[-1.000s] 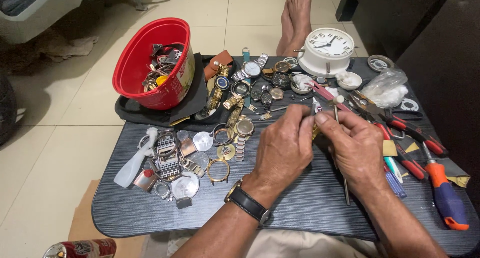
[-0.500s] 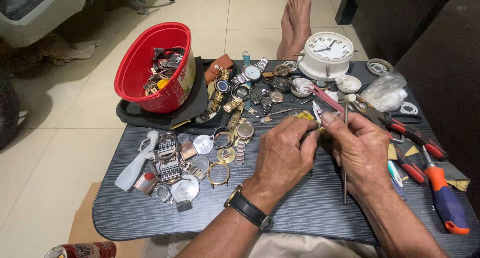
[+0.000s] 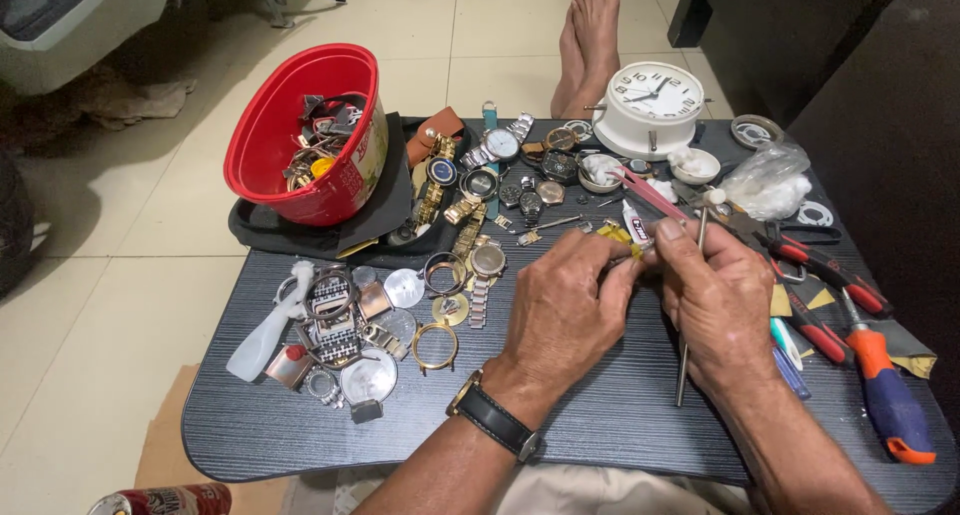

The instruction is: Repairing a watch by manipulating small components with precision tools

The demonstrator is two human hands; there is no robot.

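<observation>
It looked like a home watch-fixing spot: a low counter (image 3: 600,435) on a tiled floor (image 3: 120,305), covered with watches (image 3: 490,265) and tools (image 3: 885,395).

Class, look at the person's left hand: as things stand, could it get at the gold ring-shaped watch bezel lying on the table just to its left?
Probably yes. The gold bezel lies in the open on the table, close beside the left hand, with nothing over it. But that hand is pinching a small yellow part together with the right hand, so it would have to let go first.

Lighting even and bright from overhead; soft shadows beneath the red tub (image 3: 305,135) and on the floor (image 3: 120,275). Focus sharp centrally. Wide-angle bending at edges. Upper right corner dim.
</observation>
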